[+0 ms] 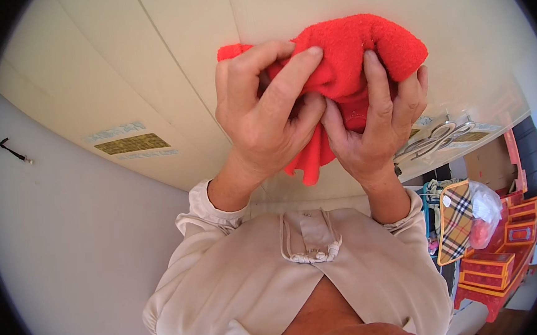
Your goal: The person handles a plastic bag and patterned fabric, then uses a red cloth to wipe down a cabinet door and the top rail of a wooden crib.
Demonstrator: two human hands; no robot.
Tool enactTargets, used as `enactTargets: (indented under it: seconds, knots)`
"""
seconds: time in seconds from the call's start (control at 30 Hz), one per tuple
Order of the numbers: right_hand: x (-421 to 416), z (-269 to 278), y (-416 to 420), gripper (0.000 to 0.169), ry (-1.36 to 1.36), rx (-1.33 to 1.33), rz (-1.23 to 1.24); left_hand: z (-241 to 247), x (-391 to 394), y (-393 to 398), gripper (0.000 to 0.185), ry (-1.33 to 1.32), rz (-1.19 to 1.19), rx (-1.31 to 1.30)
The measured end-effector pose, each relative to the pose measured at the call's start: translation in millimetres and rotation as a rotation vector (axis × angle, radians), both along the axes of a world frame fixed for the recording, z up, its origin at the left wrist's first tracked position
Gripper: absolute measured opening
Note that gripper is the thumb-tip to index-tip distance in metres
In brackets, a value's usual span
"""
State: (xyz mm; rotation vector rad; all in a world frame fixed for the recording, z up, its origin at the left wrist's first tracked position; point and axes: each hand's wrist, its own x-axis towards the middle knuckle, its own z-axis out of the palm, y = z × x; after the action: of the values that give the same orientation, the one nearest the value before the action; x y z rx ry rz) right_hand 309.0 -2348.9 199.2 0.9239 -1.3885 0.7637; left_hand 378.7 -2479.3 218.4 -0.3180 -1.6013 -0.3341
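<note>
A bunched red terry cloth point(344, 55) is held between both hands, in front of a cream panelled surface point(184, 28). My left hand point(264, 107) grips its left part, with the fingers spread over the folds. My right hand point(377, 118) holds the right and lower folds, its fingertips pressed into the cloth. The two thumbs are close together near the middle of the cloth. One loose end hangs down between the wrists, and a small corner shows above my left hand. Part of the cloth is hidden behind the fingers.
Curved metal handles point(439, 139) are on the panel at the right. Below them are a plaid cloth item point(457, 222), a clear plastic bag point(484, 208) and red furniture with orange trim point(488, 271). A black cord point(3, 145) is on the grey wall at the far left.
</note>
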Motion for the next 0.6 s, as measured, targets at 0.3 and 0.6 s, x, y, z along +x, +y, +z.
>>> enactTargets:
  seconds: [0.3,0.6]
  knots:
    - [16.2,-60.8,6.6,0.054,-0.098,0.183,0.005,-62.9,20.5,2.0,0.046,-0.160,0.038,0.099]
    - [-4.3,-10.2,24.3,0.064,-0.029,0.068,-0.023,-1.8,4.2,7.9,0.050,-0.032,0.017,-0.052]
